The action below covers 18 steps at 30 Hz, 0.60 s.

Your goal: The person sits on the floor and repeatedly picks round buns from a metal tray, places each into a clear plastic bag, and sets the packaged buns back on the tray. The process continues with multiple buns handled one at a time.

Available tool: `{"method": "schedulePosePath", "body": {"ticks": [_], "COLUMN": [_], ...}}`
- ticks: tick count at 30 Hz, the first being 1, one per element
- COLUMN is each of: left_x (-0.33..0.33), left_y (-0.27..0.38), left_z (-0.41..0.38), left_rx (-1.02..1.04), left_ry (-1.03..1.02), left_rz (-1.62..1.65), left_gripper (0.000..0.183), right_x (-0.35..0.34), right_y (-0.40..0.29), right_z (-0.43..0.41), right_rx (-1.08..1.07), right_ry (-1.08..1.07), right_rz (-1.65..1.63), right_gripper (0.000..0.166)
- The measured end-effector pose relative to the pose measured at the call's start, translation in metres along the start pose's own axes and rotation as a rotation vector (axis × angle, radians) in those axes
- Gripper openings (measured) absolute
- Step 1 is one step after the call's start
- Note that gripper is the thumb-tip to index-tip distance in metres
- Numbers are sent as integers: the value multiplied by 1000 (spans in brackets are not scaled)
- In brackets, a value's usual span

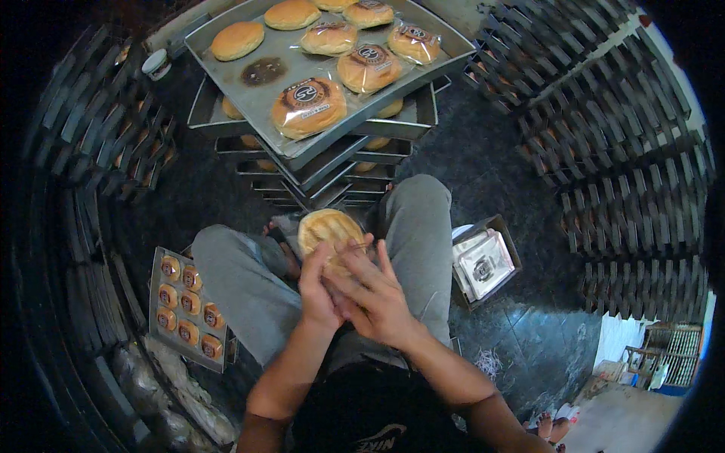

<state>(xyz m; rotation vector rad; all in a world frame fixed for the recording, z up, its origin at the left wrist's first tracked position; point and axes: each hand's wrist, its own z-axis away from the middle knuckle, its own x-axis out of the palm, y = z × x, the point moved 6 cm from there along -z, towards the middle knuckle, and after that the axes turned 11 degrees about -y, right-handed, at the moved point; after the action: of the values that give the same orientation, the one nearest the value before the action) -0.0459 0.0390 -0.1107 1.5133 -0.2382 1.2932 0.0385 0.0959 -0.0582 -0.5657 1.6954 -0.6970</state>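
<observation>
A round bread bun (pixel 327 226), its grooved pale face up, lies over the fingers of my left hand (pixel 322 289). My right hand (pixel 371 294) is blurred and rests across the bun's near edge and my left fingers. Whether clear film covers this bun cannot be told. Beyond my knees, a metal baking tray (pixel 226 85) tops a stack of trays. It bears bare buns such as the one at its left (pixel 237 41), and buns in clear printed wrappers, one at the near corner (pixel 309 107).
Right of my knee stands a box (pixel 512 257) of printed clear bags (pixel 484 269). At my left is a tray (pixel 192 359) of wrapped buns. Tall tray stacks (pixel 628 209) rise on both sides. A white tub (pixel 156 64) stands far left; someone's foot shows lower right.
</observation>
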Motion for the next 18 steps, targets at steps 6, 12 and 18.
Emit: {"method": "schedulePosePath", "body": {"ticks": [6,12,18], "left_x": [-24,13,15], "left_y": [-13,-11,-23], "left_z": [-24,-17,-34], "left_rx": [-44,-49,-75], "left_ry": [-49,-34,-102], "left_rz": [457,363,341], "left_gripper": [64,65,64], "right_x": [4,-50,0], "right_y": [4,-6,30], "right_z": [19,44,36], "right_rx": [-15,16,89], "right_ry": [43,1,39], "right_rz": [-155,-508,-409], "right_gripper": [15,12,17]}}
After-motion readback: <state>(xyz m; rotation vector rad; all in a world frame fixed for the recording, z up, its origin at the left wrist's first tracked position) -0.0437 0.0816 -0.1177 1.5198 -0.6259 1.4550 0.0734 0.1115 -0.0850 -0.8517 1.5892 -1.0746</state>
